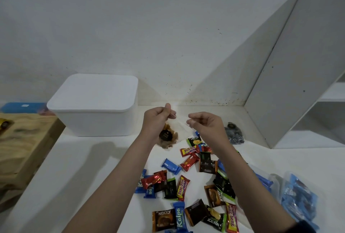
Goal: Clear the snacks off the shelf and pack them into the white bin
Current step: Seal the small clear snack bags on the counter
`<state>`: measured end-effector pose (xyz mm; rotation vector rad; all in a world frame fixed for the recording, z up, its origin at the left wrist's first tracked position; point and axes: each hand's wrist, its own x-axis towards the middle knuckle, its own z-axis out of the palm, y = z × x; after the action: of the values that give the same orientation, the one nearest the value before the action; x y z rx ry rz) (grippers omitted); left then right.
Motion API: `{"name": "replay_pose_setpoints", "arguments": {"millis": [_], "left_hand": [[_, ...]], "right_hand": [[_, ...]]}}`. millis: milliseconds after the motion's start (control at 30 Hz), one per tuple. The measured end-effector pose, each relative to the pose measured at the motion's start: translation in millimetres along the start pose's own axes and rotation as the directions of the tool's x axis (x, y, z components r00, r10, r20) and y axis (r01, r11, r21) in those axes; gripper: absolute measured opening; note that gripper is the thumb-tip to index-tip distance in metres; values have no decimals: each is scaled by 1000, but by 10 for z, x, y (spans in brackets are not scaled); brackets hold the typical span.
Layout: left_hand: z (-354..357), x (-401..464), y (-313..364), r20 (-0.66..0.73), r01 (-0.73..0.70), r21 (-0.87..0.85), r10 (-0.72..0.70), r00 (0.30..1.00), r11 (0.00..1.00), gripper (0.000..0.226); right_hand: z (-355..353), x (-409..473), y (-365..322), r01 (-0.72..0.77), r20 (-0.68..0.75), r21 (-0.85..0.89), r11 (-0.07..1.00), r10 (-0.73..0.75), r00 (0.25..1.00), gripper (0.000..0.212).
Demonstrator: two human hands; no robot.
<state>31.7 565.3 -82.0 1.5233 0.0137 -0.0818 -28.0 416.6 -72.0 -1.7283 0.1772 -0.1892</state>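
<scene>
I am holding a clear bag [170,135] of brown snacks up over the worktop [80,167], my left hand [156,119] pinching its top left corner and my right hand [203,123] pinching the top right corner, so both hands are closing on the bag and stretching its mouth between them. The bag is hanging just right of the white bin [95,106], which is sitting with its lid on at the back of the worktop against the wall. Below my arms, wrapped snacks [183,186] in blue, red, black and green are lying scattered on the worktop. A small bag of dark round sweets [234,134] is lying near my right hand, and a blue packet [298,199] is lying at the right edge. The shelf [317,117] is standing to the right.
</scene>
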Motion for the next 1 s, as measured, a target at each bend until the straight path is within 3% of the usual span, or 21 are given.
{"name": "replay_pose_setpoints", "arguments": {"millis": [133, 233, 433, 500, 633, 800, 1000], "left_hand": [[-34, -17, 1, 114, -86, 172, 67, 991, 981, 34], [-45, -19, -11, 164, -122, 205, 89, 983, 971, 29], [-61, -6, -82, 28, -6, 161, 1, 1000, 987, 30], [-43, -46, -64, 70, 66, 181, -80, 994, 981, 33], [22, -99, -56, 222, 210, 94, -227, 948, 973, 36], [46, -70, -96, 233, 196, 101, -215, 949, 975, 35], [-39, -89, -107, 289, 234, 28, -232, 929, 972, 13]], "right_hand": [[-19, 49, -102, 53, 149, -265, 963, -14, 989, 8], [-7, 80, -168, 78, 225, -339, 938, 0, 974, 12], [53, 119, -82, -193, 151, -44, 980, 198, 969, 11], [58, 114, -29, -262, 131, 7, 965, 258, 957, 12], [25, 109, 54, -262, 158, 45, 964, 252, 955, 15], [-8, 78, 115, -249, 254, 127, 960, 211, 944, 9], [-11, 93, 229, -308, 287, 185, 933, 248, 925, 10]]}}
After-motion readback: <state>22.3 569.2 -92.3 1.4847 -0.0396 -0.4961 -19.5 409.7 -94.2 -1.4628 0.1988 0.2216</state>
